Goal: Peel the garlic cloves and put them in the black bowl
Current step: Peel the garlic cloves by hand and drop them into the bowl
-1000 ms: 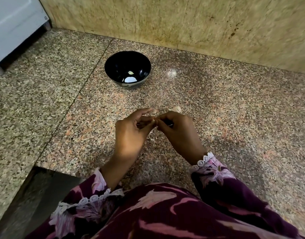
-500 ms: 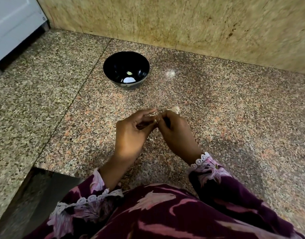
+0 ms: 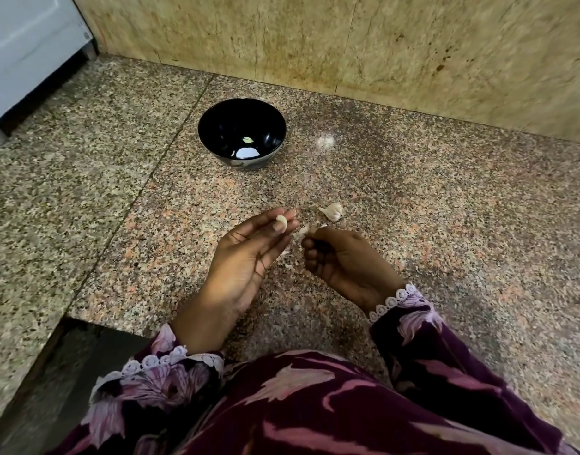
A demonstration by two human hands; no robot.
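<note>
1. We are seeing the hands apart: the left hand (image 3: 249,257) is pinching a peeled garlic clove (image 3: 281,222) at its fingertips, palm up.
2. The right hand (image 3: 344,257) is curling round a scrap of papery skin (image 3: 306,230); half a second earlier both hands were joined over the clove.
3. We are judging the peeling done; the clove is awaiting transfer to the black bowl (image 3: 213,139), towards the floor's far edge by the wall.
4. Remaining unpeeled garlic (image 3: 332,211) is lying just beyond the right hand.
</note>
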